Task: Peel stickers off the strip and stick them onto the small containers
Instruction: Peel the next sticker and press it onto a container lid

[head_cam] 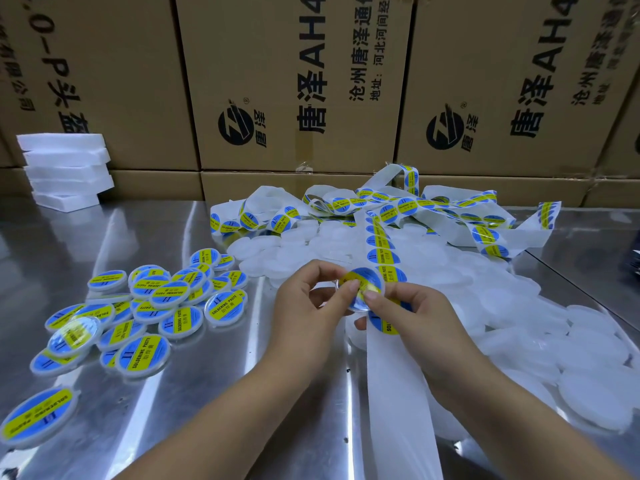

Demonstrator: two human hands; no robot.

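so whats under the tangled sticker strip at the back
Unlabelled white containers lie heaped beneath the sticker strip on the metal table. How many sit under the tangle cannot be seen; the loops cover them.

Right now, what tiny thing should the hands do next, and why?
Probably press the sticker flat with the thumbs. Both the left hand and the right hand hold one small container, and the sticker seems to sit on it already, by the strip.

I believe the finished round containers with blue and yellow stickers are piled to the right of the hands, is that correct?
Not quite: the head view shows the finished round containers with blue and yellow stickers piled to the left of the hands; unlabelled white containers lie right.
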